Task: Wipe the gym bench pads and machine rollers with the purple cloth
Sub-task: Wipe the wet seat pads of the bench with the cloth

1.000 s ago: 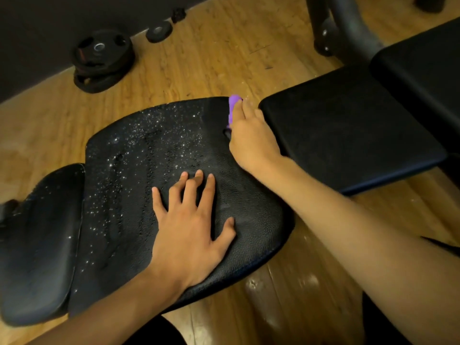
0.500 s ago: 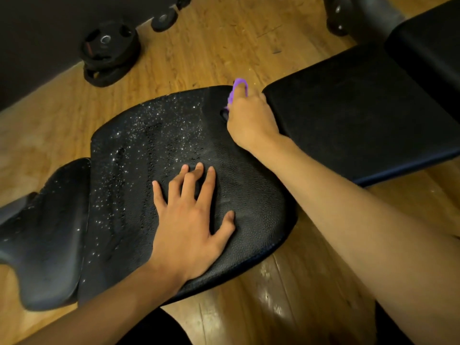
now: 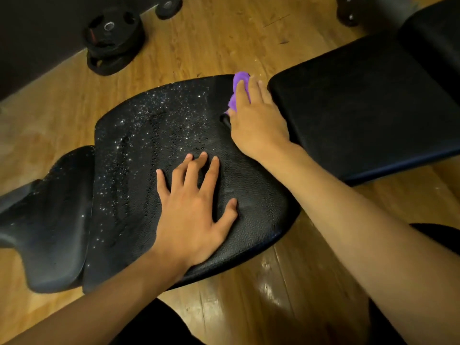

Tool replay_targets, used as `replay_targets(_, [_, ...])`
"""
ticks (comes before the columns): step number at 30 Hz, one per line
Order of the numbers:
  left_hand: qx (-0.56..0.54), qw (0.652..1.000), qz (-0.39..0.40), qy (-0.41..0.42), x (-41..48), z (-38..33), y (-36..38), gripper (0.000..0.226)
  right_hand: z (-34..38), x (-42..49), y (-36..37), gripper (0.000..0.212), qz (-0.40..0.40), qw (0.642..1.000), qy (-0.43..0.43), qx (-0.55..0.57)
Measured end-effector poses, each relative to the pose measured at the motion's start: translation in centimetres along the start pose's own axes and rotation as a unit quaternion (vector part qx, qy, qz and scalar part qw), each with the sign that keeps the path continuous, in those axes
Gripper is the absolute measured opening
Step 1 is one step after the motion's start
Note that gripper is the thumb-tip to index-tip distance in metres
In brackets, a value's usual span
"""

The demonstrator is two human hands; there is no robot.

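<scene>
Pressing the bunched purple cloth (image 3: 240, 79) against the far right corner of the droplet-speckled seat pad (image 3: 154, 135), the right hand (image 3: 258, 120) lay with its fingers gently curved over the wad and its thumb hidden, so that purple showed only past the fingertips and beside the index finger. The left hand (image 3: 191, 212) rested flat, fingers spread and straight, on the pad's dry near-right part, holding nothing. A second black pad (image 3: 361, 108) stood just beside the right edge. Weight plates (image 3: 112, 41) lay on the wooden floor (image 3: 199, 46) beyond.
</scene>
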State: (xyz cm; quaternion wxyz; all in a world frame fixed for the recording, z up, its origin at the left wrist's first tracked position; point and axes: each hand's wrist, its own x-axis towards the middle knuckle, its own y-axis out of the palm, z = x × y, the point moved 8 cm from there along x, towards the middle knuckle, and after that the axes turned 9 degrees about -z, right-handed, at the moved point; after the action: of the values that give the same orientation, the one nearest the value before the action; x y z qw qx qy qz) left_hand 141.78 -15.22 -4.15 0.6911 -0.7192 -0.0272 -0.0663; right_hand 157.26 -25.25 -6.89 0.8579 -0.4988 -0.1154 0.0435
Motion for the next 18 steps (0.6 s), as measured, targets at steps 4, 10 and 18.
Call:
replay_targets(4, [-0.004,1.000,-0.004,-0.002,-0.6,0.2,-0.2,0.075,0.8,-14.1,-2.8,0.059,-0.035,0.997,-0.063,0.014])
replay_targets(10, [-0.017,1.000,-0.009,-0.002,0.0,0.2,-0.3,0.073,0.6,-6.1,-2.1,0.061,-0.008,0.998,-0.061,-0.002])
replay_targets(18, [-0.011,1.000,0.002,-0.013,-0.7,0.5,-0.1,0.072,1.7,-16.2,-2.6,0.060,-0.027,0.998,-0.055,-0.004])
